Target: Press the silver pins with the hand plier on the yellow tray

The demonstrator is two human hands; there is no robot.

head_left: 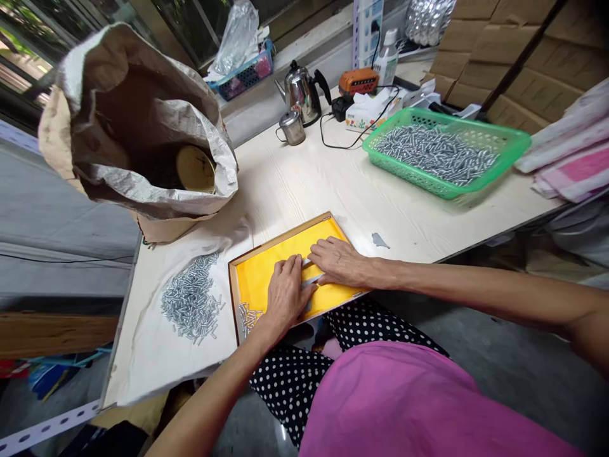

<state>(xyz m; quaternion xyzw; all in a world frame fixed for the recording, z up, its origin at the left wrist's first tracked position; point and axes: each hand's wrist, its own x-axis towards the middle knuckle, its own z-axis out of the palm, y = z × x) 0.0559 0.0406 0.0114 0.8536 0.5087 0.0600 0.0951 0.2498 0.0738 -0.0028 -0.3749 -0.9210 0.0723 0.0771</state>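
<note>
A shallow tray (280, 243) with a yellow bottom lies at the table's front edge. Both hands are over its middle, around a grey metal strip-like piece (311, 279). My left hand (285, 292) has its fingers pressed together at the left end of the piece, thumb toward it. My right hand (337, 261) grips the right side with curled fingers. A few small metal pins (248, 317) lie in the tray's lower left corner. Left of the tray, a pile of similar pins (193, 298) rests on white cloth.
A large open sack (190, 212) stands at the back left. A green basket (447, 189) of metal pins is at the right. Behind are a kettle (302, 95), a metal cup (291, 129), a tissue box (364, 117) and cables. A grey scrap (379, 240) lies right of the tray.
</note>
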